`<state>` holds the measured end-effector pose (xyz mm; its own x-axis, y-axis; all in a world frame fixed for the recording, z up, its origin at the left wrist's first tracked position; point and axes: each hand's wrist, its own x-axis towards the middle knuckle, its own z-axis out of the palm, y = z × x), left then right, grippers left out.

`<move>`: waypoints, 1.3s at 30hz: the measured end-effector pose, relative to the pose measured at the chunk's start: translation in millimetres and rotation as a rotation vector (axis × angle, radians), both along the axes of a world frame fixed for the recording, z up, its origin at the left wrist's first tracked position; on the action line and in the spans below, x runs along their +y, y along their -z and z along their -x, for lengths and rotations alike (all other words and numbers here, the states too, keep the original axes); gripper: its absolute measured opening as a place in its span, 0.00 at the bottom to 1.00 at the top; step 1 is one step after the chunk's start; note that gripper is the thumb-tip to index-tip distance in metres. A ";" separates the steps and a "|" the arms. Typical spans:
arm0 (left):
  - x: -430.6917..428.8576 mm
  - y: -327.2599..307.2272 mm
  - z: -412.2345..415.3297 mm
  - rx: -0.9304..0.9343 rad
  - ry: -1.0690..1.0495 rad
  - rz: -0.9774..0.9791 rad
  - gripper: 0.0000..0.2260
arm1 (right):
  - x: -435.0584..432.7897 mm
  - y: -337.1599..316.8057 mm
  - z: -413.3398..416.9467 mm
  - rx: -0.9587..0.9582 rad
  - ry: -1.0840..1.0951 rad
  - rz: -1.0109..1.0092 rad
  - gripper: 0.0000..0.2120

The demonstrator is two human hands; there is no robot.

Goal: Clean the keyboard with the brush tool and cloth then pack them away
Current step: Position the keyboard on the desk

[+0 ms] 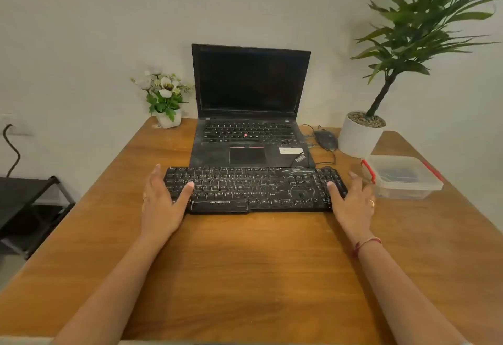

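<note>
A dusty black keyboard [253,188] lies on the wooden table [245,276], just in front of the laptop. My left hand [163,203] lies against its left end, fingers straight along the side and thumb resting on the keys. At the right end my right hand [351,200] does the same, thumb on the keys and fingers straight beside the edge. A clear plastic box [432,181] with red clips stands to the right, lid on, with something blue inside. No brush or cloth shows outside the box.
An open black laptop [250,116] stands behind the keyboard, with a dark mouse [325,139] and cables on its right. A small flower pot [168,119] sits at the back left, a large potted plant [359,138] at the back right. A black rack [30,200] stands left of the table.
</note>
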<state>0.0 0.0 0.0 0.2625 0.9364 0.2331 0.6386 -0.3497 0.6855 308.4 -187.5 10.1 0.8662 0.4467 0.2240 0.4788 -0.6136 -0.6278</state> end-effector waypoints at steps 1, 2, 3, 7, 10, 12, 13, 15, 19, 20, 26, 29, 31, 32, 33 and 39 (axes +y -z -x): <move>5.0 -1.2 -1.7 0.026 -0.020 0.023 0.41 | 0.9 1.3 -6.2 0.048 -0.024 0.033 0.32; 9.4 -3.9 -3.3 0.080 -0.039 0.036 0.43 | 2.5 0.5 -10.3 0.094 -0.049 0.105 0.35; 16.4 -4.8 -3.7 0.140 -0.065 0.052 0.44 | 3.8 2.7 -18.3 0.116 -0.068 0.184 0.37; 38.1 -15.7 -6.5 0.231 -0.134 0.190 0.46 | 15.9 3.9 -40.5 0.146 -0.114 0.316 0.42; 45.5 -13.6 -11.3 0.223 -0.168 0.165 0.40 | 27.0 0.8 -49.3 0.148 -0.123 0.339 0.40; 47.3 -7.9 -13.3 0.205 -0.183 0.155 0.36 | 30.7 -0.7 -50.6 0.131 -0.123 0.359 0.38; 49.3 -4.1 -13.0 0.198 -0.175 0.142 0.36 | 32.0 -0.7 -50.7 0.129 -0.124 0.365 0.37; 49.1 0.0 -13.2 0.207 -0.162 0.103 0.39 | 31.5 -1.2 -49.1 0.143 -0.118 0.362 0.36; 43.8 7.1 -10.4 0.145 -0.156 0.055 0.34 | 27.8 -0.7 -46.1 0.149 -0.119 0.307 0.33; 42.3 7.9 -8.6 0.124 -0.153 0.048 0.34 | 26.7 -1.2 -45.2 0.160 -0.113 0.292 0.33; 33.4 4.3 -0.7 0.026 -0.136 0.055 0.33 | 22.4 3.1 -40.4 0.204 -0.087 0.218 0.34; 28.3 5.5 6.7 0.014 -0.110 0.034 0.32 | 12.1 7.5 -34.2 0.211 -0.082 0.187 0.33; 25.2 8.8 14.4 0.025 -0.093 0.017 0.32 | 5.0 9.7 -29.7 0.208 -0.079 0.169 0.34; 21.6 9.6 18.2 0.031 -0.087 0.008 0.32 | 1.2 10.1 -26.7 0.205 -0.081 0.164 0.33; 18.7 10.6 21.9 0.036 -0.080 -0.005 0.32 | -1.6 11.5 -24.6 0.204 -0.087 0.158 0.31; -2.4 7.9 36.9 0.035 -0.064 -0.053 0.33 | -17.8 12.5 -12.8 0.183 -0.125 0.120 0.26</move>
